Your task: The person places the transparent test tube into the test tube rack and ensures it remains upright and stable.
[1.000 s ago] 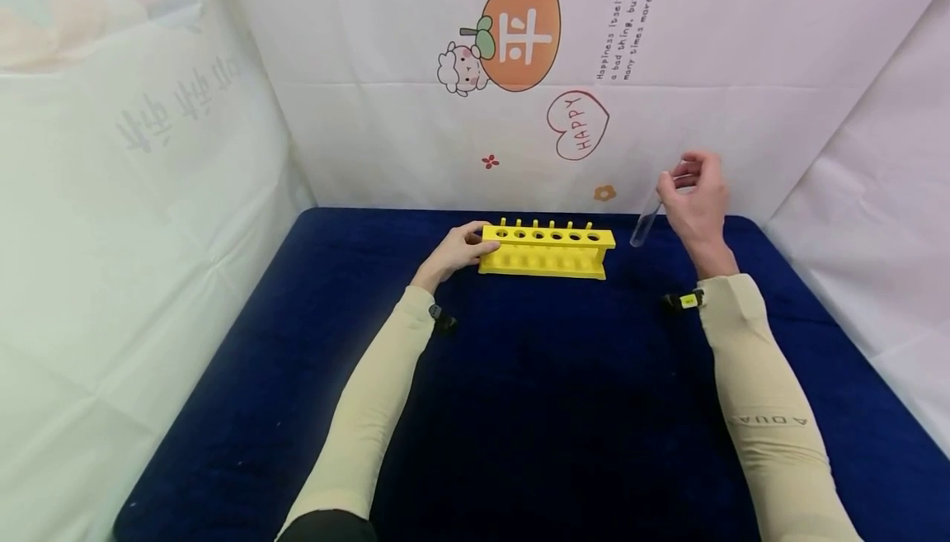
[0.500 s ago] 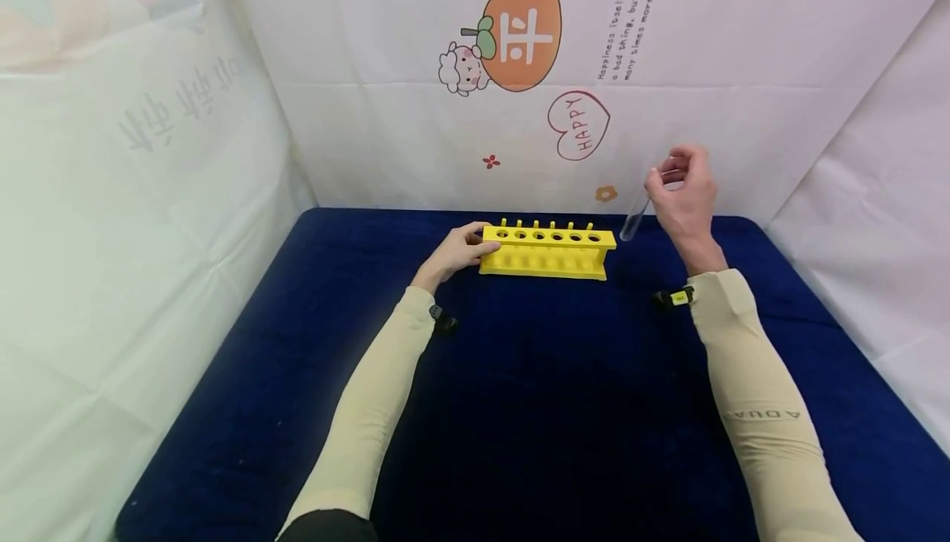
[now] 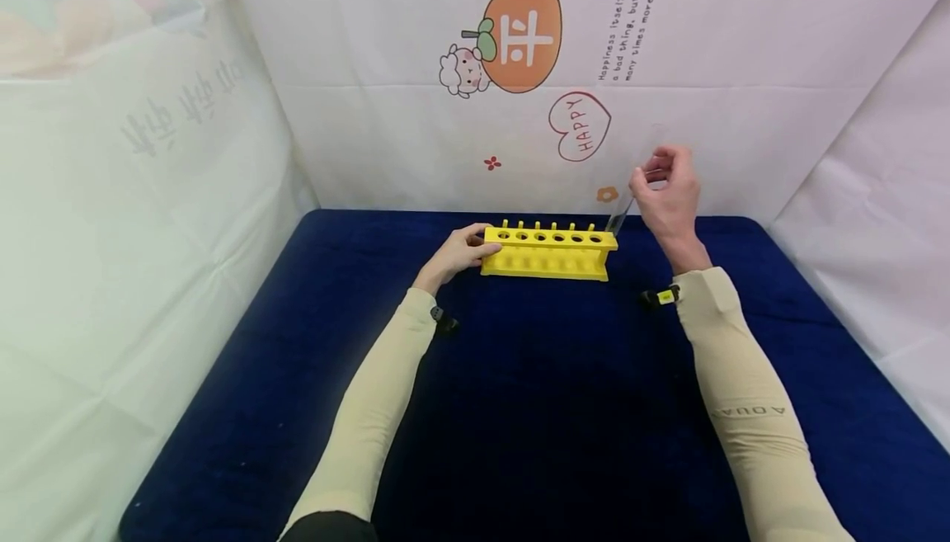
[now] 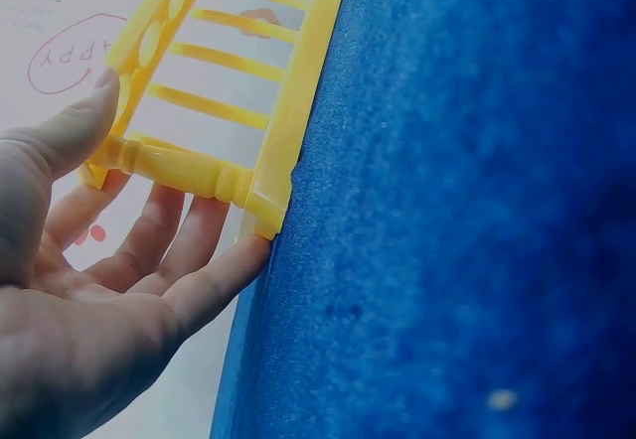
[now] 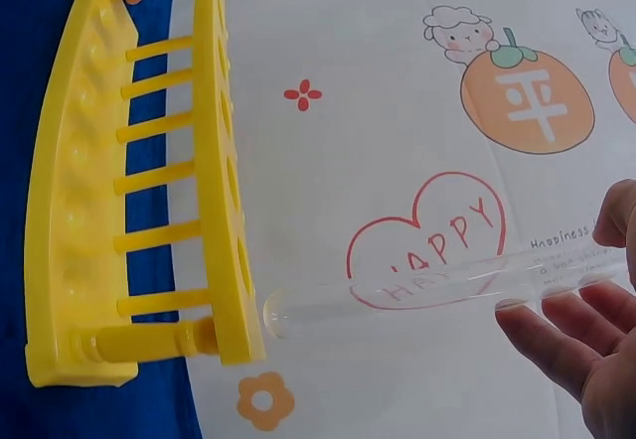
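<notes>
A yellow test tube rack [image 3: 545,263] stands upright near the back of the table, its row of round holes facing up. My left hand [image 3: 456,257] grips the rack's left end, thumb on the top bar and fingers around the end post [image 4: 184,168]. My right hand [image 3: 668,195] pinches a clear glass test tube [image 3: 619,214] above and beyond the rack's right end. The tube tilts, its rounded bottom lower and to the left. In the right wrist view, the tube [image 5: 397,295] has its rounded end close to the rack's top bar, outside the holes.
A dark blue cloth [image 3: 534,410] covers the table. Right behind the rack rises a white printed curtain [image 3: 371,129], and more white curtain hangs on both sides. Short yellow pegs [image 3: 553,226] stick up along the rack's back edge.
My right hand has moved left with the test tube, bringing the tube's bottom from right of the rack to its right end. The left hand and rack have stayed in place.
</notes>
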{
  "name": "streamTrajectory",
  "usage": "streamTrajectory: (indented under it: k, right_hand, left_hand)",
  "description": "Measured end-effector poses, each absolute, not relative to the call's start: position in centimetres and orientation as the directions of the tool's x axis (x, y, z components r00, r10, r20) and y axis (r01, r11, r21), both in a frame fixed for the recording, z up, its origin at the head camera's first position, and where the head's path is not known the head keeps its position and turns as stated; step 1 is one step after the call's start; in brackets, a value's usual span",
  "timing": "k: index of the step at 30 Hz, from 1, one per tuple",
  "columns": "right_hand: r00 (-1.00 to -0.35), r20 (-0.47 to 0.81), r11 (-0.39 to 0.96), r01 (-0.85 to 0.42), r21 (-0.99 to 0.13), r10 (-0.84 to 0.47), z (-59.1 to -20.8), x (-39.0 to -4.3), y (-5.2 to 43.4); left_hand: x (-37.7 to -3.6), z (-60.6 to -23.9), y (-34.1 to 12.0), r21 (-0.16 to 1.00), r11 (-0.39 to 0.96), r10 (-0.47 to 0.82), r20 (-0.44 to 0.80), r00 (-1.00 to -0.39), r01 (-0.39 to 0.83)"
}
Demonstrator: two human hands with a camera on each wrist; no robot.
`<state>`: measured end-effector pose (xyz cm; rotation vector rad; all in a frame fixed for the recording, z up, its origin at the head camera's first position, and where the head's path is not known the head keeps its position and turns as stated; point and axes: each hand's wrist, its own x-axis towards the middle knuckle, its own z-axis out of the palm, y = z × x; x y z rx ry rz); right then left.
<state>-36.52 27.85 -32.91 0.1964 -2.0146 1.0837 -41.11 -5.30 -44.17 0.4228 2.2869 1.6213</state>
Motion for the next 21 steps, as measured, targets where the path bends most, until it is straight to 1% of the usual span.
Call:
streamTrajectory:
  k: [21]
  right_hand:
    - [-0.668, 0.721, 0.606, -0.501, -0.618, 0.184, -33.7, -36.5, 25.9]
  left_hand:
    - [-40.9, -44.1, -5.3, 0.952, 0.302, 0.412, -0.08, -0.908, 0.053]
